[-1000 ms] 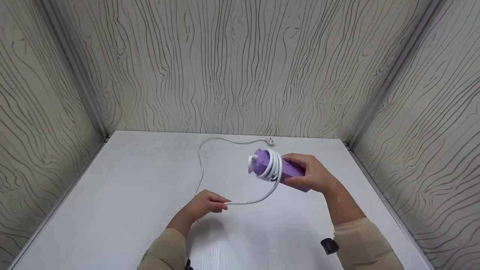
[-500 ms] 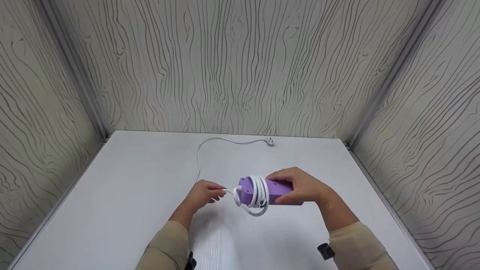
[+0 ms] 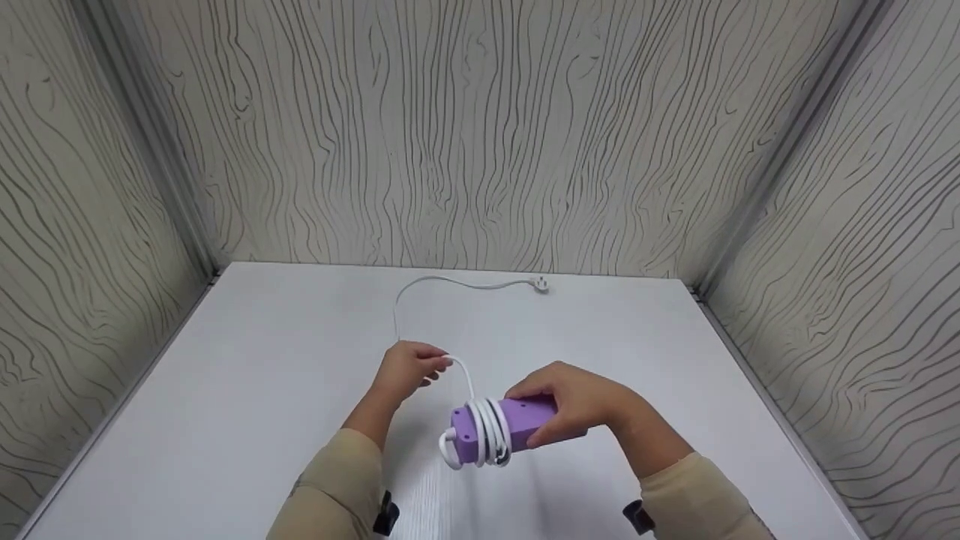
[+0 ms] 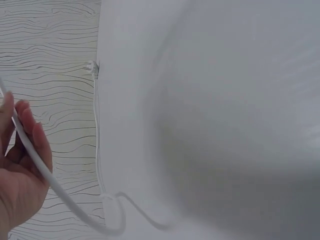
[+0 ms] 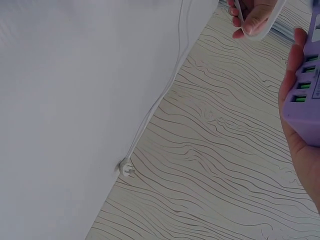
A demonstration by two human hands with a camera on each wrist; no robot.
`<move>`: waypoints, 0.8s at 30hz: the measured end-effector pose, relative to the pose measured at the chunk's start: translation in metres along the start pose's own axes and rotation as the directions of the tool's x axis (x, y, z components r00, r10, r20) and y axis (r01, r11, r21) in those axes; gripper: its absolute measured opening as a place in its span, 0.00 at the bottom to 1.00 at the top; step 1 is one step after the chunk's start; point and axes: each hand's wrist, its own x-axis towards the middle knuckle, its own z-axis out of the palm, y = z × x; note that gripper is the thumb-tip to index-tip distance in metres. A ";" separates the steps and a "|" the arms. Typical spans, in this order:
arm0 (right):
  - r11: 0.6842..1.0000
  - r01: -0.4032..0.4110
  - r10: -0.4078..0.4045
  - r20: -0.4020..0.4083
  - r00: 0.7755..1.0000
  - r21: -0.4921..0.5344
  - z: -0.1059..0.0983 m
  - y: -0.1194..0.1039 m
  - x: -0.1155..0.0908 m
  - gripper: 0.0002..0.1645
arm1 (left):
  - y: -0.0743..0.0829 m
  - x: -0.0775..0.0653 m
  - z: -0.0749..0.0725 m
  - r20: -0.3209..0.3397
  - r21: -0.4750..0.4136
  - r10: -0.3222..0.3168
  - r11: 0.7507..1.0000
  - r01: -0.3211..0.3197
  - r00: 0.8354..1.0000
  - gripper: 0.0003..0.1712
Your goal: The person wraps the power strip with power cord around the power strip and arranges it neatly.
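Observation:
A purple power strip [image 3: 529,417] is held above the table by my right hand [image 3: 581,401], whose thumb and fingers grip its right end. Several turns of white cord [image 3: 491,431] wrap its left part. From the wraps the cord rises to my left hand [image 3: 409,369], which pinches it between thumb and fingers. In the left wrist view the cord [image 4: 55,185] runs across that hand and hangs in a curve. Green-lined USB ports [image 5: 302,86] show on the strip in the right wrist view. The far end of the cord lies on the table with a white plug [image 3: 541,284].
The white table [image 3: 285,360] reaches back to a wall [image 3: 465,135] with a wood-grain pattern. Similar panels [image 3: 862,225] stand at both sides, with grey metal posts at the corners. The plug lies near the table's back edge.
My right hand has brought the strip left and toward me, turning it nearly level. My left hand has moved away from me with the cord, which now passes over the strip's far side.

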 end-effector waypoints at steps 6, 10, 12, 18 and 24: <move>0.996 -0.086 0.088 0.053 0.995 -0.031 0.009 0.000 0.004 0.26 | 0.015 -0.001 0.000 -0.046 0.017 0.001 1.000 0.000 0.999 0.08; 0.984 -0.161 0.166 0.068 0.984 -0.077 0.014 0.002 0.007 0.24 | 0.024 -0.003 0.002 -0.066 0.026 0.035 0.999 -0.033 0.997 0.08; 0.972 -0.208 0.215 0.057 0.975 -0.111 0.017 0.003 0.008 0.24 | 0.028 -0.004 0.003 -0.086 0.028 0.051 0.998 -0.049 0.995 0.07; 0.908 -0.343 0.343 -0.042 0.938 -0.242 0.020 0.008 0.010 0.23 | 0.038 -0.008 0.005 -0.149 0.039 0.093 0.995 -0.088 0.984 0.06; 0.830 -0.461 0.436 -0.151 0.887 -0.313 0.024 0.013 0.012 0.25 | 0.049 -0.014 0.003 -0.106 0.085 0.168 0.984 -0.159 0.980 0.05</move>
